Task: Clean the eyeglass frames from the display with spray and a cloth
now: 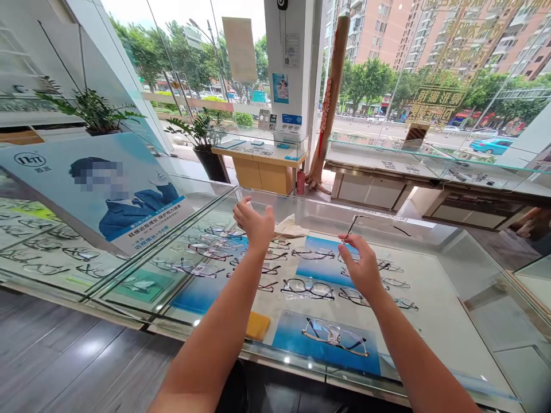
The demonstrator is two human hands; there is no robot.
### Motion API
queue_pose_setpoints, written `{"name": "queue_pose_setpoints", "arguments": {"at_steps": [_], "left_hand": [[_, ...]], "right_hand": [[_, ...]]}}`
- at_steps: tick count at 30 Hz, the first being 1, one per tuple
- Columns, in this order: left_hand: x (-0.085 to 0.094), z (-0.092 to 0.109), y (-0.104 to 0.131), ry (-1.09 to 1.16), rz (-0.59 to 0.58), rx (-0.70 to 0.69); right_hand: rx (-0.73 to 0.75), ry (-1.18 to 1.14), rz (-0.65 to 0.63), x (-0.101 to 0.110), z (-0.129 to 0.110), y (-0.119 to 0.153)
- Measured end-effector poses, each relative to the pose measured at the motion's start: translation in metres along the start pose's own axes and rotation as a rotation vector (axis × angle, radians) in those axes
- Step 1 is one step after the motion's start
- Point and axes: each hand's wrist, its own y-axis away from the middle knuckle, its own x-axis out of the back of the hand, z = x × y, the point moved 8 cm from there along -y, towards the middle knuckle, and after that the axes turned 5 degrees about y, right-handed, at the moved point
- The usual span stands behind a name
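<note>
My left hand [255,225] is raised over the glass display case [451,246], its thumb up and fingers apart, with nothing visible in it. Just right of it lies a crumpled beige cloth [291,226] on the case top. Between the thumb and fingers of my right hand [360,261] is a pair of glasses [379,221]; a thin dark arm stretches out to the right, and much of the frame is hard to make out. Under the glass, rows of glasses [307,288] lie below both hands. One larger pair [336,337] rests on a blue card [286,338] near the front.
A tilted advertising board [142,166] stands on the left part of the counter. Something flat and yellow [258,326] shows by the front edge. Beyond are more showcases [370,189], a potted plant [209,158], a wooden trunk [329,103] and a red extinguisher [300,182].
</note>
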Motion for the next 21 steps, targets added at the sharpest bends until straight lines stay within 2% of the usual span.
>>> {"name": "queue_pose_setpoints", "arguments": {"at_steps": [2,5,7,12,16,19,21], "left_hand": [[-0.003,-0.021,-0.011,-0.064,-0.049,0.142],[-0.013,-0.045,-0.020,-0.137,-0.211,0.277],[-0.016,-0.055,-0.025,-0.184,-0.283,0.293],[-0.019,-0.066,-0.031,-0.311,-0.352,0.241],[-0.017,-0.056,-0.027,-0.388,-0.391,0.185],[-0.011,-0.031,-0.024,-0.337,-0.317,0.067],[-0.012,-0.009,-0.018,-0.170,-0.299,-0.032]], "right_hand": [[0.013,-0.020,-0.004,0.001,0.000,-0.001],[0.024,-0.015,-0.015,0.001,-0.001,-0.002],[0.028,-0.003,-0.021,0.000,-0.001,-0.003],[0.023,0.002,-0.011,0.001,-0.001,-0.004],[0.014,0.003,-0.013,0.001,-0.002,-0.004],[-0.005,-0.020,-0.027,0.000,-0.002,-0.004],[-0.018,-0.053,-0.031,-0.001,-0.001,-0.003]]}}
